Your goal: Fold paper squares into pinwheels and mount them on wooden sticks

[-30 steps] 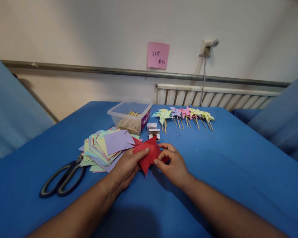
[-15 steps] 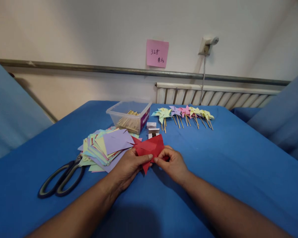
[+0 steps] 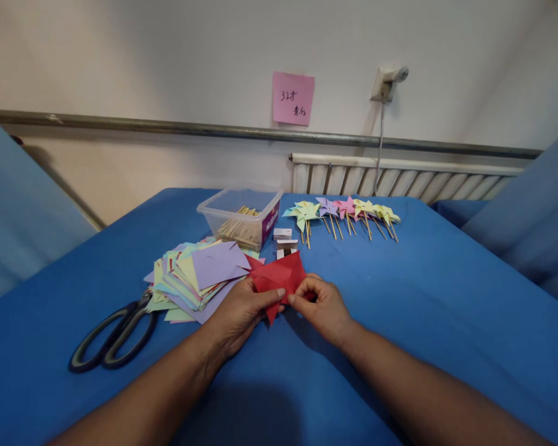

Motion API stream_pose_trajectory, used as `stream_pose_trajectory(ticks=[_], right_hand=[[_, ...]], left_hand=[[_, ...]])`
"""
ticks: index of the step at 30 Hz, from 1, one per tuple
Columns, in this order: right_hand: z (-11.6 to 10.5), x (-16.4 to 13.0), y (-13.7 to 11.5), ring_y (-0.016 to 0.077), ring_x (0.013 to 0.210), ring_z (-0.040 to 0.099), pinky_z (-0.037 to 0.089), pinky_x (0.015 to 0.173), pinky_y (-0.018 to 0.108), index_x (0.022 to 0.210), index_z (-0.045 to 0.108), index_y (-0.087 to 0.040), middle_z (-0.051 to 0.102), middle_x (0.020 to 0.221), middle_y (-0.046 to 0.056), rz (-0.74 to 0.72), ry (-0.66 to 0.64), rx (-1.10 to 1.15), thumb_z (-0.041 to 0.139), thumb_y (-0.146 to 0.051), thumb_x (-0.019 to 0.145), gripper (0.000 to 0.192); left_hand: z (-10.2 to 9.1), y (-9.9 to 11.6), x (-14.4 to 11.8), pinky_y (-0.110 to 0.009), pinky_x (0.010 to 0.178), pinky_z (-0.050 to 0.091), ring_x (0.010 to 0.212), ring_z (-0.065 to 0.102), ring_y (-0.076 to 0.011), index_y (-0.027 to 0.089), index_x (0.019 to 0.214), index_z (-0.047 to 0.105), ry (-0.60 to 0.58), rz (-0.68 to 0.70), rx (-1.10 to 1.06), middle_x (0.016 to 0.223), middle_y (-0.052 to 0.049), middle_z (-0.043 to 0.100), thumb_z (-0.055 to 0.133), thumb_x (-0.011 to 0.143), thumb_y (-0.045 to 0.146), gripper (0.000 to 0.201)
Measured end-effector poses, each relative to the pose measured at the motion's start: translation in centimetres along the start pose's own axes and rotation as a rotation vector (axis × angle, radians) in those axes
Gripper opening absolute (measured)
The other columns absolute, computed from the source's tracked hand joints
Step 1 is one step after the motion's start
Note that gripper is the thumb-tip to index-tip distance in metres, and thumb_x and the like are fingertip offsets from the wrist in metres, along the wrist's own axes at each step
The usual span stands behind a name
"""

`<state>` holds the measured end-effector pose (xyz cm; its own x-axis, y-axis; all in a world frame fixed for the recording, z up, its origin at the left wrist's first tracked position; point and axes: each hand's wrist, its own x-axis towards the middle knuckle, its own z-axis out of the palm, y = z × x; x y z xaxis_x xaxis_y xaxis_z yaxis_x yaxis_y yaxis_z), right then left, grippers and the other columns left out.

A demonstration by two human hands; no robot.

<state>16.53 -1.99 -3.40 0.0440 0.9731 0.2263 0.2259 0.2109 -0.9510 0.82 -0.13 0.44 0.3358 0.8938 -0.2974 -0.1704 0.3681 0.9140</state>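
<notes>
Both hands meet over a folded red paper piece (image 3: 279, 279) near the middle of the blue-covered worktop (image 3: 423, 310). The left hand (image 3: 239, 313) pinches its near edge between thumb and fingers, and the right hand (image 3: 323, 306) pinches the right side with curled fingers; the paper's lower right part is hidden behind that hand, so its full shape cannot be made out. Its lowest point touches or nearly touches the cloth.

Just left of the red paper lies a fanned stack of coloured paper squares (image 3: 198, 275), a lilac sheet on top, and black-handled scissors (image 3: 111, 337) lie at the stack's near left corner, their blades tucked under it. Behind stands a clear plastic box (image 3: 239, 217) holding wooden sticks, with small white blocks (image 3: 284, 241) beside it, partly covered by the red paper. Farther right lies a row of finished pinwheels (image 3: 344, 214) on sticks. A pink note (image 3: 293, 98) on the wall bears writing too small to read.
</notes>
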Motion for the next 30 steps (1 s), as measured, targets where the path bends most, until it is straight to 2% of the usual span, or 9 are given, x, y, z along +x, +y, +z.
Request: stream_pose_trajectory(ticks=[6, 13, 15, 17, 20, 23, 26, 30], right_hand=[[0.0, 0.1, 0.0, 0.0109, 0.057, 0.047, 0.038, 0.056, 0.024, 0.055, 0.053, -0.02, 0.049, 0.063, -0.003, 0.004, -0.005, 0.001, 0.065, -0.028, 0.072, 0.023], [0.3, 0.0, 0.1, 0.0113, 0.058, 0.046, 0.037, 0.057, 0.026, 0.055, 0.053, -0.019, 0.048, 0.064, -0.003, 0.018, -0.022, 0.003, 0.064, -0.029, 0.073, 0.023], [0.4, -0.1, 0.1, 0.012, 0.061, 0.048, 0.039, 0.06, 0.027, 0.058, 0.054, -0.019, 0.053, 0.069, -0.001, 0.019, -0.009, 0.015, 0.067, -0.029, 0.072, 0.021], [0.4, -0.2, -0.1, 0.0144, 0.07, 0.055, 0.044, 0.067, 0.029, 0.072, 0.059, -0.02, 0.06, 0.082, 0.001, 0.048, 0.041, 0.12, 0.071, -0.031, 0.07, 0.016], [0.1, 0.1, -0.3, 0.0185, 0.083, 0.061, 0.049, 0.073, 0.032, 0.099, 0.057, -0.022, 0.065, 0.095, 0.005, 0.175, 0.115, 0.37, 0.076, -0.034, 0.066, 0.04], [-0.3, 0.5, -0.5, 0.0172, 0.08, 0.061, 0.049, 0.071, 0.031, 0.098, 0.057, -0.021, 0.065, 0.091, 0.005, 0.273, 0.109, 0.514, 0.08, -0.037, 0.062, 0.046], [-0.6, 0.6, -0.6, 0.0147, 0.073, 0.061, 0.047, 0.065, 0.027, 0.097, 0.058, -0.019, 0.065, 0.085, 0.003, 0.375, 0.027, 0.651, 0.081, -0.038, 0.062, 0.047], [-0.7, 0.5, -0.9, 0.0163, 0.083, 0.064, 0.049, 0.073, 0.029, 0.104, 0.058, -0.021, 0.066, 0.099, 0.005, 0.442, 0.089, 0.778, 0.082, -0.038, 0.062, 0.052]], left_hand=[[-0.1, -0.2, 0.1, -0.024, 0.061, 0.046, 0.063, 0.059, -0.0118, 0.012, 0.083, 0.069, -0.009, 0.015, 0.015, 0.075, -0.004, 0.068, 0.082, 0.062, 0.024, 0.027], [-0.2, -0.2, 0.2, -0.021, 0.049, 0.037, 0.052, 0.054, -0.0091, 0.011, 0.08, 0.067, 0.018, 0.011, 0.111, 0.067, -0.003, 0.066, 0.077, 0.067, 0.028, 0.023], [-0.1, 0.0, 0.1, -0.02, 0.049, 0.036, 0.052, 0.053, -0.009, 0.012, 0.079, 0.067, 0.033, 0.029, 0.12, 0.065, -0.002, 0.065, 0.076, 0.068, 0.028, 0.021], [-0.1, 0.3, 0.0, -0.021, 0.05, 0.037, 0.051, 0.052, -0.0093, 0.013, 0.077, 0.067, 0.049, 0.054, 0.117, 0.062, -0.001, 0.064, 0.075, 0.068, 0.027, 0.018], [-0.1, 0.6, -0.1, -0.022, 0.05, 0.037, 0.05, 0.051, -0.0097, 0.013, 0.074, 0.067, 0.081, 0.056, 0.136, 0.058, 0.0, 0.063, 0.074, 0.067, 0.026, 0.016], [-0.2, 0.8, -0.2, -0.023, 0.055, 0.04, 0.054, 0.055, -0.0115, 0.013, 0.079, 0.069, 0.07, 0.028, 0.12, 0.063, -0.002, 0.066, 0.075, 0.065, 0.023, 0.018], [-0.1, 0.8, -0.3, -0.027, 0.065, 0.046, 0.065, 0.062, -0.0163, 0.014, 0.088, 0.07, 0.017, -0.011, 0.095, 0.075, -0.005, 0.07, 0.075, 0.062, 0.021, 0.027], [-0.2, 0.9, -0.6, -0.032, 0.075, 0.049, 0.074, 0.066, -0.02, 0.014, 0.094, 0.071, -0.053, -0.011, 0.058, 0.085, -0.008, 0.073, 0.075, 0.064, 0.021, 0.03]])
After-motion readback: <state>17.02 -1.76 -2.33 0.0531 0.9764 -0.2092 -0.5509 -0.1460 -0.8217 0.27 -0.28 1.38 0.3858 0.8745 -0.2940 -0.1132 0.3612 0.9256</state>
